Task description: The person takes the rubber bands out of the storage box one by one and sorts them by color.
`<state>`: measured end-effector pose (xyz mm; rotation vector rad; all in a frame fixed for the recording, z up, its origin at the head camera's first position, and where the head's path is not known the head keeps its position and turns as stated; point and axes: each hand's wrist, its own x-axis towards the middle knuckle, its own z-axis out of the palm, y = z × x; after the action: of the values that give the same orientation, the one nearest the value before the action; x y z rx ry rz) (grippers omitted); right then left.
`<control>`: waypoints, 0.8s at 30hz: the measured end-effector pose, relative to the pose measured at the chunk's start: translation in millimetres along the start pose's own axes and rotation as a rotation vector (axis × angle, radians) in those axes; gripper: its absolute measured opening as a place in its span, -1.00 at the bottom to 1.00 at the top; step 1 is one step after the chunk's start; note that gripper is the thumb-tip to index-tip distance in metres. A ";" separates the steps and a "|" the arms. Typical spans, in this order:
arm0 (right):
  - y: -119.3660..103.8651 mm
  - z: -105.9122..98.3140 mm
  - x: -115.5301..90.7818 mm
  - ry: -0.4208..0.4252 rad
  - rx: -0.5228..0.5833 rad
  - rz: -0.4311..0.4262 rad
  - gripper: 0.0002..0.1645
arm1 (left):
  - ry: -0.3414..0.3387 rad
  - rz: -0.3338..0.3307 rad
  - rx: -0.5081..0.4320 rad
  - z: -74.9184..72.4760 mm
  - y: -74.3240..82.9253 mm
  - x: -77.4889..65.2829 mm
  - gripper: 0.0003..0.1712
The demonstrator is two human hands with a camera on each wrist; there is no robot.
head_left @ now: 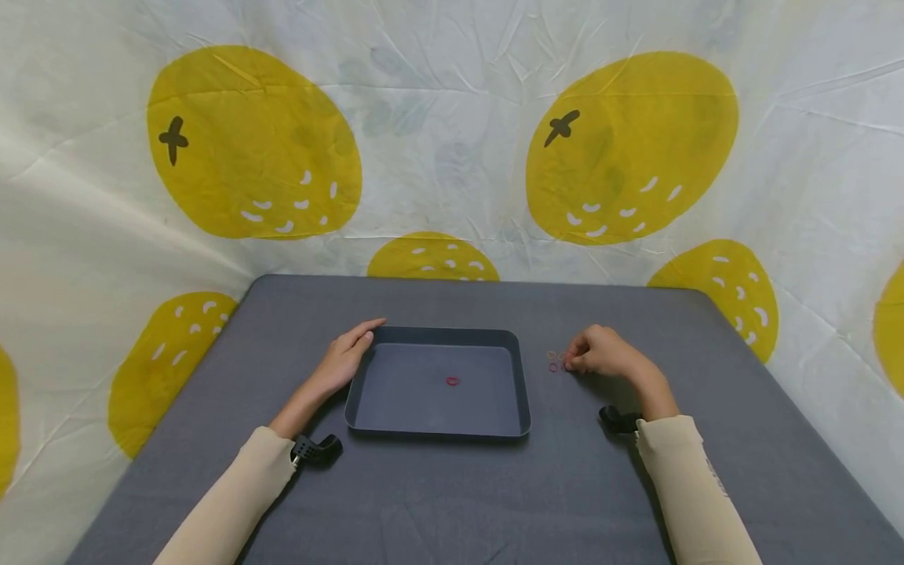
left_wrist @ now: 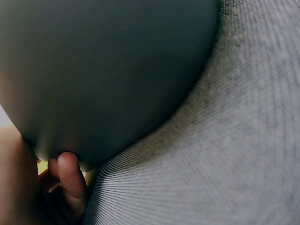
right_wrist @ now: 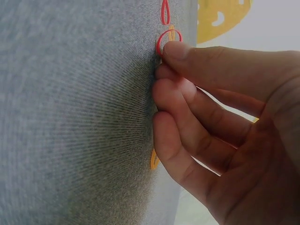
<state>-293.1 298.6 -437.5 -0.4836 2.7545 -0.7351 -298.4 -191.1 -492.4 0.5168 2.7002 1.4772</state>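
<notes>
My left hand (head_left: 344, 359) rests along the left side of a dark grey tray (head_left: 438, 434), its fingers stretched toward the far left corner. In the left wrist view, fingertips (left_wrist: 69, 164) touch the tray's outer wall. A small red rubber band (head_left: 453, 384) lies inside, near the middle. To the right of the tray, my right hand (head_left: 602, 351) is down at the tabletop, pinching a red rubber band (right_wrist: 159, 43) between thumb and forefinger. Beyond its fingertips lie another red band (right_wrist: 165, 13) and a yellow one (right_wrist: 171, 33); a second yellow band (right_wrist: 154, 160) shows below the fingers.
A grey cloth covers the table (head_left: 452, 502). Behind it hangs a white curtain (head_left: 445, 157) printed with large yellow fruit. Each wrist wears a black camera mount, the left mount (head_left: 318, 450) close to the tray's near left corner.
</notes>
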 end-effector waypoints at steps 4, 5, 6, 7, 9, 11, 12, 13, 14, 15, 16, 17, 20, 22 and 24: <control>-1.5 0.1 -0.3 0.002 -0.004 0.004 -0.89 | 0.000 -0.004 -0.002 0.1 0.4 -0.2 -0.48; -1.9 0.1 -0.4 0.002 -0.004 0.007 -0.89 | 0.001 -0.005 -0.003 0.1 0.3 -0.3 -0.48; -2.3 0.1 -0.5 0.003 -0.004 0.009 -0.89 | 0.001 -0.006 -0.004 0.1 0.2 -0.3 -0.48; -2.7 0.1 -0.6 0.003 -0.005 0.011 -0.89 | 0.002 -0.005 -0.003 0.1 0.2 -0.3 -0.48; -3.3 0.1 -0.7 0.004 -0.005 0.013 -0.90 | 0.002 -0.007 -0.002 0.1 0.1 -0.3 -0.48; -3.7 0.1 -0.7 0.004 -0.005 0.012 -0.91 | 0.002 -0.010 -0.003 0.1 0.1 -0.2 -0.48; -3.8 0.0 -0.8 0.003 -0.006 0.011 -0.91 | 0.001 -0.011 -0.002 0.1 0.0 -0.2 -0.48; -3.9 -0.1 -0.9 0.002 -0.004 0.010 -0.92 | 0.001 -0.013 -0.003 0.2 -0.1 -0.1 -0.49; -4.0 -0.3 -1.0 0.002 -0.002 0.010 -0.92 | 0.000 -0.014 -0.004 0.2 -0.1 -0.1 -0.49; -4.0 -0.4 -1.1 0.002 -0.001 0.009 -0.93 | -0.001 -0.013 -0.005 0.1 0.0 0.0 -0.49; -4.0 -0.6 -1.3 0.002 0.000 0.009 -0.93 | 0.000 -0.013 -0.006 0.2 -0.1 0.1 -0.49; -4.1 -0.8 -1.4 0.002 0.002 0.009 -0.93 | 0.000 -0.012 -0.006 0.3 -0.1 0.2 -0.49; -4.6 -1.1 -1.5 0.001 0.010 0.012 -0.95 | 0.000 -0.012 -0.009 0.4 -0.6 0.4 -0.49; -5.1 -1.0 -1.4 0.000 0.011 0.013 -0.96 | 0.001 -0.010 -0.007 0.5 -0.8 0.6 -0.49; -5.6 -0.7 -1.1 0.000 0.011 0.017 -0.96 | 0.002 -0.008 -0.006 0.6 -1.2 0.8 -0.48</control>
<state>-290.9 294.7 -433.8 -0.4579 2.7498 -0.7468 -299.4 -191.0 -493.6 0.5048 2.6948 1.4844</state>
